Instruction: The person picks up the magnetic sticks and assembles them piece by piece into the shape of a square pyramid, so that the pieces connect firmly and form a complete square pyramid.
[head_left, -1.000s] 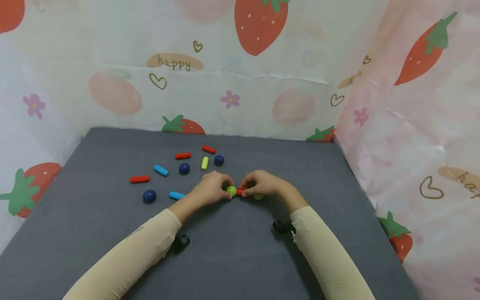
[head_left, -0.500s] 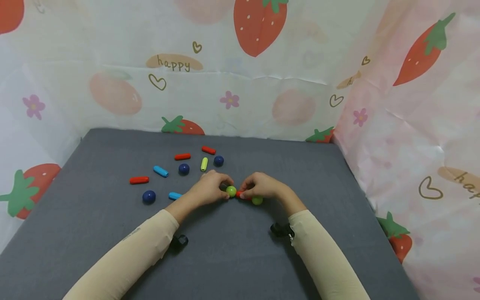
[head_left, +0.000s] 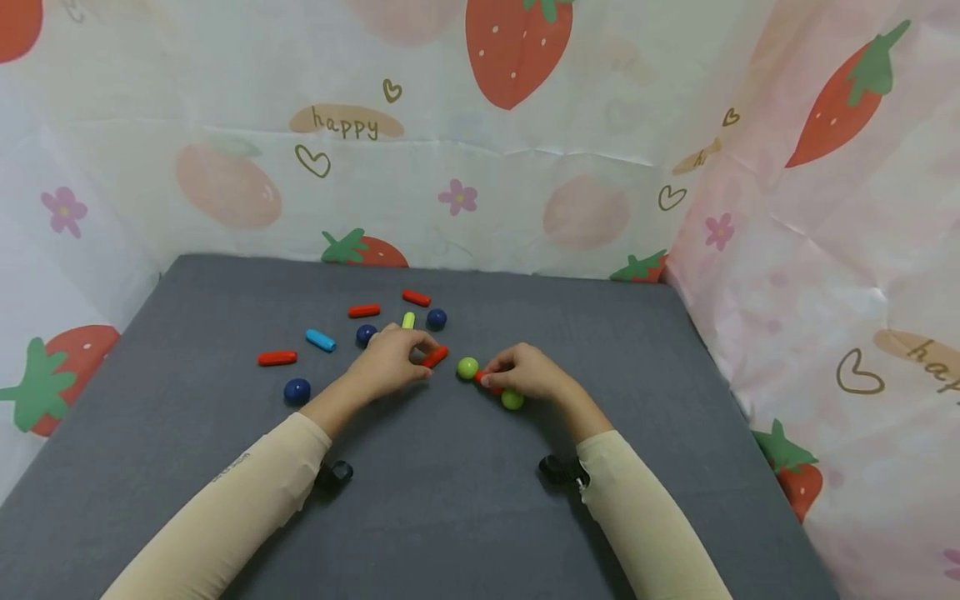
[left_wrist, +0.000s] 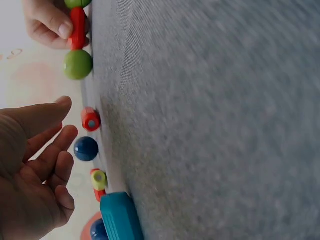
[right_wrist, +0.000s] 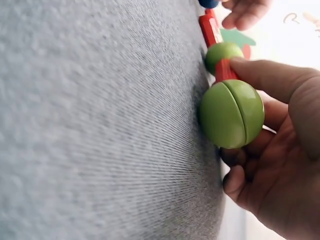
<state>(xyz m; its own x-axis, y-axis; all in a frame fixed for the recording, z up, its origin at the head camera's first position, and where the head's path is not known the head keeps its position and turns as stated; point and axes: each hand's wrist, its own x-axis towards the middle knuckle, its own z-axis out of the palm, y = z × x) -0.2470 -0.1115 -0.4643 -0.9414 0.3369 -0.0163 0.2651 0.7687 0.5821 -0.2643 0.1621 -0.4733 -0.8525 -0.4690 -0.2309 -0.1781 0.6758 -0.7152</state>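
Note:
My right hand [head_left: 528, 372] pinches a red rod [right_wrist: 226, 71] between thumb and fingers. A green ball [head_left: 467, 368] sits at the rod's far end and another green ball [head_left: 512, 400] at its near end. To the left, my left hand [head_left: 390, 362] is over the table, thumb and fingers apart, around a loose red rod [head_left: 435, 357]. In the left wrist view that red rod [left_wrist: 90, 119] shows beyond the fingertips, with a gap between. A dark blue ball [head_left: 366, 335] and a yellow-green rod [head_left: 408, 320] lie partly behind the left hand.
On the grey table [head_left: 637, 350] lie more red rods [head_left: 277, 357], a light blue rod [head_left: 321, 340] and dark blue balls [head_left: 297, 392]. Another blue rod [left_wrist: 121, 217] is near the left wrist. A strawberry-print cloth [head_left: 465, 167] hangs behind.
My left hand has left the green ball and moved left; a loose red rod now shows by its fingers. The right hand still grips its rod, whose two balls now stand more at a slant.

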